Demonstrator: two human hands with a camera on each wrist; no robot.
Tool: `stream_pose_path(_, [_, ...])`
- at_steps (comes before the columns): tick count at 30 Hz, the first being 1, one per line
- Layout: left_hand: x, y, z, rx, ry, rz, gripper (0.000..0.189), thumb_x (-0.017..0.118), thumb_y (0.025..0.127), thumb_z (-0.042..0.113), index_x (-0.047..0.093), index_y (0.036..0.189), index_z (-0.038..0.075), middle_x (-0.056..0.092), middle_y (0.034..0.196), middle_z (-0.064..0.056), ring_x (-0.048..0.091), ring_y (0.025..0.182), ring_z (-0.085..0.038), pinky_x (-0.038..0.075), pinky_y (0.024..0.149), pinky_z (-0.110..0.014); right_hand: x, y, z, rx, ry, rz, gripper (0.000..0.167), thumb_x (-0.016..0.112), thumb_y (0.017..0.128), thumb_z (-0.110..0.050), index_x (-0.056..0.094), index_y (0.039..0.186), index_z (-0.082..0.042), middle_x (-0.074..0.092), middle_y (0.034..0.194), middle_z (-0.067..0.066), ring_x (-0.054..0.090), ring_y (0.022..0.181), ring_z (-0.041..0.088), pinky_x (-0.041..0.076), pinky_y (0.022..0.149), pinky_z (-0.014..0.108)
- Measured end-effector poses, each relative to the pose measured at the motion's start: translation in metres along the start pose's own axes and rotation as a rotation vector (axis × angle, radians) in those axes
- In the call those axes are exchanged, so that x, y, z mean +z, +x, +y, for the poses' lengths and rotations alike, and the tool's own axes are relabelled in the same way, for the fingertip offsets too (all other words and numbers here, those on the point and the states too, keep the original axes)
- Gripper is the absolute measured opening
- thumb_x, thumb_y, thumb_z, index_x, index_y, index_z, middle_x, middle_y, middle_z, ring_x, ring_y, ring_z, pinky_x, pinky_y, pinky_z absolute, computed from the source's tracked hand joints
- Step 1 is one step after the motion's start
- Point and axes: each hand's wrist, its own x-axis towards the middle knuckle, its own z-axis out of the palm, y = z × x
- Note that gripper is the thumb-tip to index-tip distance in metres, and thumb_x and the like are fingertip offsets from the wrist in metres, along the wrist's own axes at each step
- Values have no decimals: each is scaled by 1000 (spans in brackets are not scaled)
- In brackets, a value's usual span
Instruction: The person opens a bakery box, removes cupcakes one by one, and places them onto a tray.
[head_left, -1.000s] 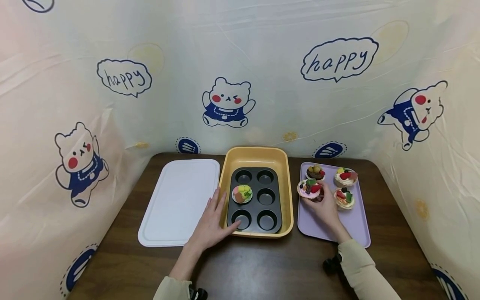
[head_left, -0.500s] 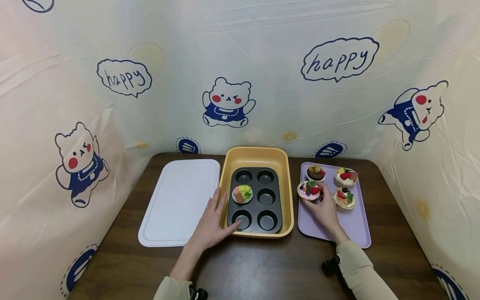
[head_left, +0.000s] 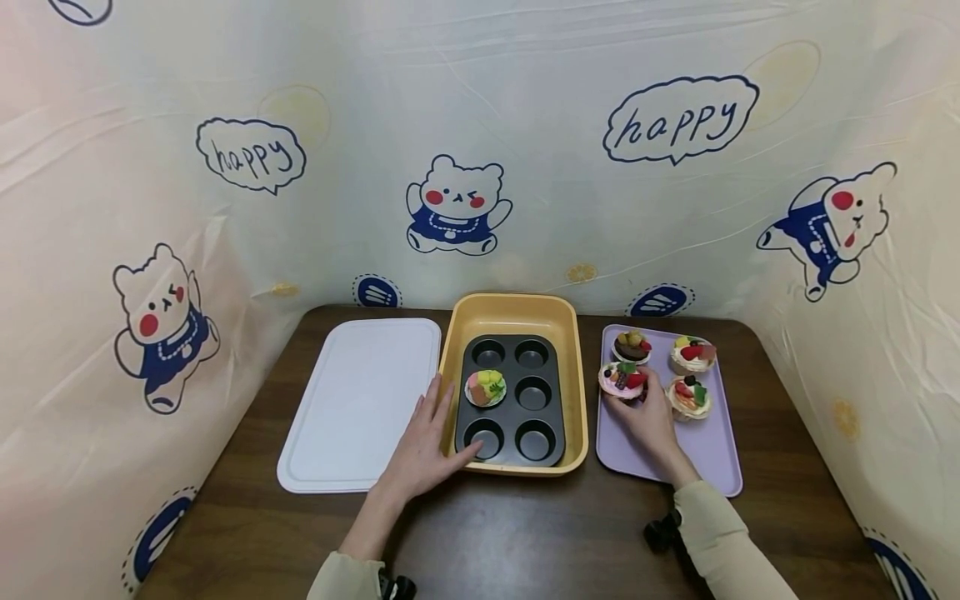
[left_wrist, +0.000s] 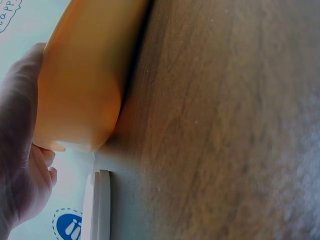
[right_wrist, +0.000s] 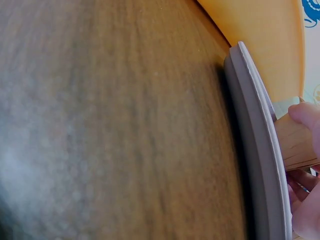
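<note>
My right hand (head_left: 651, 421) pinches a cupcake (head_left: 621, 381) with pink cream and fruit on the purple tray (head_left: 630, 450). In the right wrist view the thumb lies against that cupcake's tan wrapper (right_wrist: 295, 142). My left hand (head_left: 423, 450) rests at the near left corner of a yellow bin (head_left: 525, 310), with straight fingers along its side and the thumb over the rim. Inside the bin lies a dark muffin pan (head_left: 509, 417). One cup of the pan, middle left, holds a cupcake (head_left: 485, 388) with green, yellow and pink topping.
Beside the pinched cupcake stand a chocolate one (head_left: 632, 348), a strawberry-topped one (head_left: 692, 355) and a cream one with a green leaf (head_left: 688, 398). A white tray (head_left: 352, 408) lies left of the bin. A printed curtain (head_left: 315, 233) hangs behind the brown table (head_left: 487, 533).
The pink-cream cupcake has shifted slightly right and down in the head view, in my right hand. My left hand stays where it was on the bin.
</note>
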Motion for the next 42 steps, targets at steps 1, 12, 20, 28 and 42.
stream_pose_path(1, [0, 0, 0, 0, -1, 0, 116, 73, 90, 74, 20, 178, 18, -2, 189, -4, 21, 171, -45, 28, 136, -65, 0, 0, 0, 2, 0, -3, 79, 83, 97, -21, 40, 158, 3, 52, 157, 33, 51, 148, 46, 41, 125, 58])
stream_pose_path(12, [0, 0, 1, 7, -12, 11, 116, 73, 91, 73, 21, 177, 17, 2, 189, -7, 22, 170, -49, 29, 135, -66, -4, 2, -3, 30, 16, -41, 85, 83, 97, -24, 35, 160, 6, 47, 161, 34, 45, 154, 48, 36, 131, 59])
stream_pose_path(20, [0, -1, 1, 6, -16, 12, 116, 73, 90, 73, 20, 177, 17, 3, 189, -7, 23, 169, -50, 31, 133, -69, -3, 3, -2, -13, 36, -30, 102, 87, 93, -26, 25, 169, 2, 37, 171, 34, 36, 161, 49, 30, 135, 62])
stream_pose_path(28, [-1, -1, 2, 5, -14, 11, 116, 73, 91, 72, 21, 177, 17, 2, 189, -7, 22, 170, -48, 29, 135, -67, -1, 1, -17, -121, 50, 100, 110, 91, 88, -23, 23, 172, -3, 36, 170, 32, 36, 160, 48, 30, 134, 65])
stream_pose_path(42, [1, 0, -1, 3, -20, 11, 115, 74, 90, 72, 23, 177, 17, 0, 189, -4, 23, 170, -48, 31, 134, -68, -5, 0, -53, -230, 148, 78, 100, 93, 88, -19, 34, 167, -3, 39, 171, 25, 38, 160, 46, 31, 133, 68])
